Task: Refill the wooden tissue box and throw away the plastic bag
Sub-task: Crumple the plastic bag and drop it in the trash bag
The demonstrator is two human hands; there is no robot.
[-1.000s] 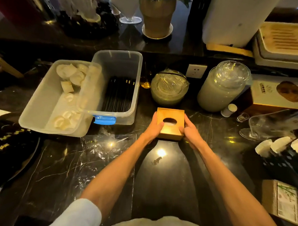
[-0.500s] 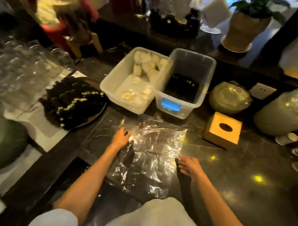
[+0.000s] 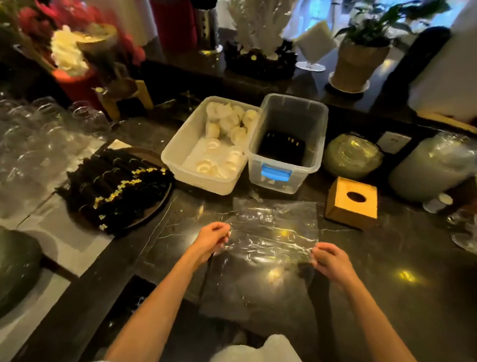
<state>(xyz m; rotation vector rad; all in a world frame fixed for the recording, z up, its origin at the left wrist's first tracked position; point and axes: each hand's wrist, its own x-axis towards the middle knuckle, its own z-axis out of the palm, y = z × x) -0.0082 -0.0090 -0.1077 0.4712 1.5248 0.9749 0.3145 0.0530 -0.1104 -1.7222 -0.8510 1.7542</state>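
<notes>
Plastic bag (image 3: 273,237), clear and crinkled, stretched flat over the dark marble tabletop (image 3: 390,297), pinched at its near corners: left hand (image 3: 211,238) with fingers clenched on the left corner, right hand (image 3: 331,260) with fingers clenched on the right corner. Wooden tissue box (image 3: 352,202) just beyond the bag's far right corner, upright, oval slot on top, dark inside. Behind the bag, two clear plastic bins touching side by side: left bin (image 3: 178,161) with white rolled cloths, right bin (image 3: 311,115) with blue latch and dark sticks at the bottom. Round tray (image 3: 154,207) at left, heaped with black rolled items marked yellow. Glass jars (image 3: 434,167) at right, contents unclear
</notes>
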